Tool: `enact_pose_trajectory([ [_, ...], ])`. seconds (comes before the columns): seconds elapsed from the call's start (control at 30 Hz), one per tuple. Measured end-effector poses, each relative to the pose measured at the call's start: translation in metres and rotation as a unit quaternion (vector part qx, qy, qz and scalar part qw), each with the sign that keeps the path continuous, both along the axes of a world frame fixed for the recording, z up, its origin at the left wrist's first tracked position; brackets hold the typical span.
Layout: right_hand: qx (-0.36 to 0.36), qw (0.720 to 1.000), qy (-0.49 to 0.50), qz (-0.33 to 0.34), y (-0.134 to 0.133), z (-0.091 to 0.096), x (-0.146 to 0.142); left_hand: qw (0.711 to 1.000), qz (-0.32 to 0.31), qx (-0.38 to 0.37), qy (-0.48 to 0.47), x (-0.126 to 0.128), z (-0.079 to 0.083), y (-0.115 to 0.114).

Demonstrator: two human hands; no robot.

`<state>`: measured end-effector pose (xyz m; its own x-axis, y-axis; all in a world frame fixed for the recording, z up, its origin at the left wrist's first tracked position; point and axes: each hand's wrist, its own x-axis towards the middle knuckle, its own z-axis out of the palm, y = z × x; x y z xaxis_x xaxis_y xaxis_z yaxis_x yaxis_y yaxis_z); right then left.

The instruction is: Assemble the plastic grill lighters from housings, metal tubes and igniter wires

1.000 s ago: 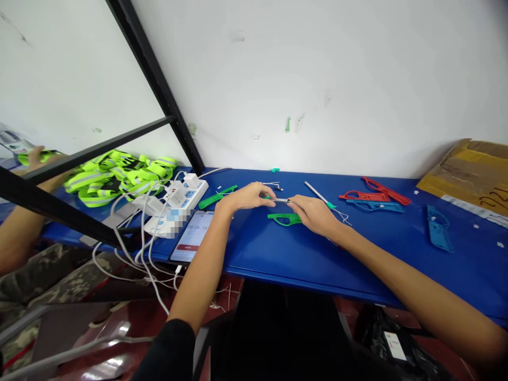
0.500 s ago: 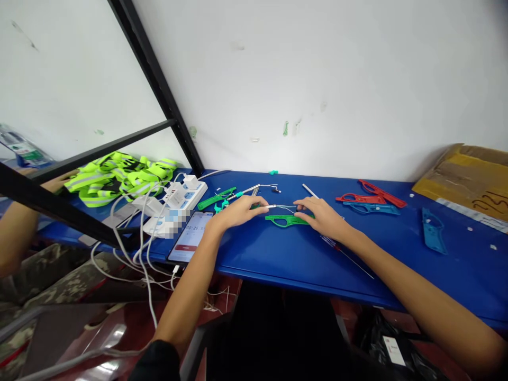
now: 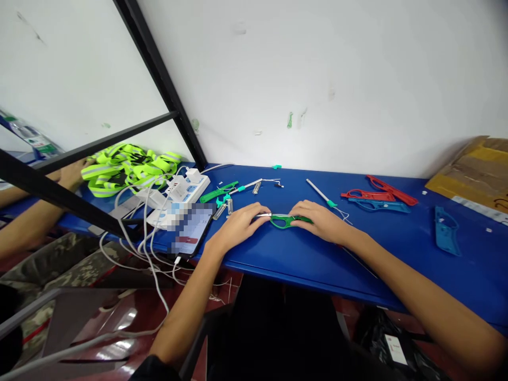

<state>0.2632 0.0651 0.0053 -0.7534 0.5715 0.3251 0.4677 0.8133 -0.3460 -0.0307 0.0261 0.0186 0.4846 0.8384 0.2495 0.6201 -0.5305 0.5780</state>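
My left hand (image 3: 243, 226) pinches a thin silvery metal tube (image 3: 263, 215) between thumb and fingers, its tip close to the left end of a green plastic handle shell (image 3: 282, 223). My right hand (image 3: 319, 219) is closed on the right part of that shell, which has a loop-shaped opening. Thin wires run between the hands along the shell's top edge. What else lies under the right fingers is hidden. Behind the right hand lies another metal tube (image 3: 317, 191) with a teal collar and white wires. A dark screwdriver shaft (image 3: 363, 263) shows partly under my right forearm.
Red shells (image 3: 373, 196) and blue shells (image 3: 444, 233) lie at right, near a cardboard box (image 3: 472, 169). Left are a phone (image 3: 194, 233), a power strip (image 3: 190, 193) with cables, another green shell (image 3: 216, 194) and neon straps (image 3: 130, 166). Another person's arm (image 3: 43, 211) is beyond the black frame.
The metal tube and its wires have come down to the green shell. My right hand has closed on the shell, and the hands are slightly nearer each other. The view has shifted a little.
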Motion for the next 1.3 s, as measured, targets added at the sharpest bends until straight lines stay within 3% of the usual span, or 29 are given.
enact_pose_trajectory([
  [0.17, 0.015, 0.999, -0.014, 0.025, -0.016, 0.011, 0.005, 0.995, 0.1, -0.002, -0.01, 0.003, -0.002, -0.032],
  [0.3, 0.049, 0.999, -0.007, -0.007, -0.022, 0.013, 0.005, 0.998, 0.063, 0.018, -0.017, 0.003, 0.004, -0.041],
  [0.43, 0.02, 1.0, -0.008, -0.017, -0.027, 0.016, 0.0, 0.998, 0.05, 0.043, -0.02, 0.0, 0.005, -0.038],
  [0.63, 0.089, 0.996, -0.016, -0.001, -0.031, 0.015, -0.008, 0.991, 0.085, 0.099, -0.036, -0.004, -0.012, -0.033],
  [0.87, 0.059, 0.997, -0.041, -0.003, -0.03, 0.015, -0.008, 0.994, 0.064, 0.02, -0.091, -0.007, -0.014, -0.027],
  [1.07, 0.027, 0.999, -0.019, -0.002, -0.034, 0.015, -0.01, 0.994, 0.062, 0.068, -0.062, -0.012, -0.019, -0.025],
  [1.3, 0.019, 1.0, -0.013, -0.012, -0.032, 0.01, -0.011, 0.995, 0.053, 0.055, -0.056, -0.014, -0.023, -0.022],
])
